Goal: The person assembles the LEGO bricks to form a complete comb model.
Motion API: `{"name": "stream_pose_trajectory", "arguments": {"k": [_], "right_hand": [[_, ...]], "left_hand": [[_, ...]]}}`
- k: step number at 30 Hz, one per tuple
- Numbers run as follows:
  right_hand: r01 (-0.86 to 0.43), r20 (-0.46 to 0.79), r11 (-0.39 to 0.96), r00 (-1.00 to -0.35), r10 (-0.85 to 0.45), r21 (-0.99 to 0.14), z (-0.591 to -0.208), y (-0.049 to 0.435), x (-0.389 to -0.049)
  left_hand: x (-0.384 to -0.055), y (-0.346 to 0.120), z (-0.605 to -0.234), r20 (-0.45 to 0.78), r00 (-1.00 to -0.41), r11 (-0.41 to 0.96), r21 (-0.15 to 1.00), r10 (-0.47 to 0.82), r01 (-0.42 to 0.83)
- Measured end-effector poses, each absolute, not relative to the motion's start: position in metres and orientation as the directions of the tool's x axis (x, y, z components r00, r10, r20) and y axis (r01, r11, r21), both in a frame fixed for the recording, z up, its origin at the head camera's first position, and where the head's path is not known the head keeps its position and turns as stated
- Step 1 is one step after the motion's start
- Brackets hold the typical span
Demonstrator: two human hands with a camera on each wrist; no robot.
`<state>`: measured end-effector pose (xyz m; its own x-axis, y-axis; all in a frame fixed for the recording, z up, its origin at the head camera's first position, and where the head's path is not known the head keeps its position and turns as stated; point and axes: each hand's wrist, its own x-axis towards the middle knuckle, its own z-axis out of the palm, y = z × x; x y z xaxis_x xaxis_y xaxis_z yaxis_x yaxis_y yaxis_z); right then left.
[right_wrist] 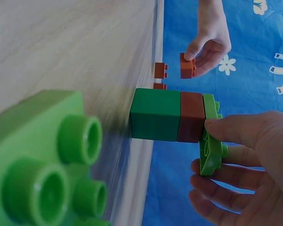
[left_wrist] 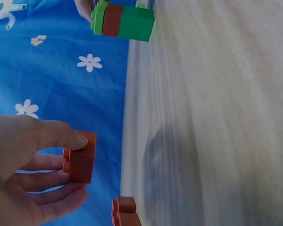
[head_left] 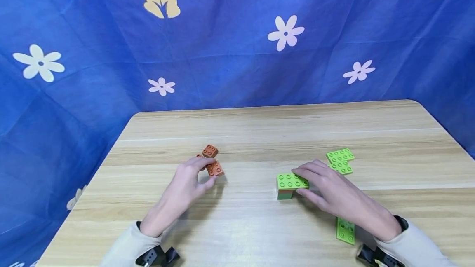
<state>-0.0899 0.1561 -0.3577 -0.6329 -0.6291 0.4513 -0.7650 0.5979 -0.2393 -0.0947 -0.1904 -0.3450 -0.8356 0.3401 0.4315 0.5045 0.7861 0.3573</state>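
Observation:
My left hand (head_left: 187,182) pinches a reddish-brown toy building brick (left_wrist: 82,160) between thumb and fingers, raised above the table. Two more brown bricks lie close by, one of them a small square-looking brick (head_left: 210,151). On the right stands a short stack: a dark green block (right_wrist: 155,114) at the bottom, a brown brick (right_wrist: 192,117) over it and a thin lime-green brick (head_left: 287,181) on top. With thumb and fingers my right hand (head_left: 328,186) holds that lime brick by its right end, which juts past the layers below.
Two flat lime bricks (head_left: 340,155) lie together behind my right hand. Another lime brick (head_left: 346,230) sits under my right forearm. The wooden table (head_left: 252,135) ends at a blue flowered cloth (head_left: 230,52) behind it and along its sides.

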Motion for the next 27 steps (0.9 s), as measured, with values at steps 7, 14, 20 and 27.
{"name": "stream_pose_trajectory", "arguments": {"k": [7, 14, 20, 27], "right_hand": [[-0.755, 0.43, 0.608, -0.647, -0.63, -0.245, -0.357, 0.156, -0.089], [-0.753, 0.426, 0.609, -0.65, -0.629, -0.251, -0.357, 0.156, -0.089], [-0.749, 0.421, 0.612, -0.655, -0.628, -0.253, -0.357, 0.157, -0.089], [-0.756, 0.43, 0.607, -0.646, -0.631, -0.245, -0.357, 0.157, -0.089]], "left_hand": [[-0.093, -0.182, -0.339, 0.428, -0.82, 0.754, 0.37, 0.381, 0.543], [-0.09, -0.171, -0.336, 0.434, -0.795, 0.71, 0.386, 0.424, 0.59], [-0.089, -0.159, -0.332, 0.416, -0.789, 0.685, 0.404, 0.453, 0.606], [-0.09, -0.145, -0.327, 0.419, -0.773, 0.643, 0.435, 0.476, 0.631]]}}
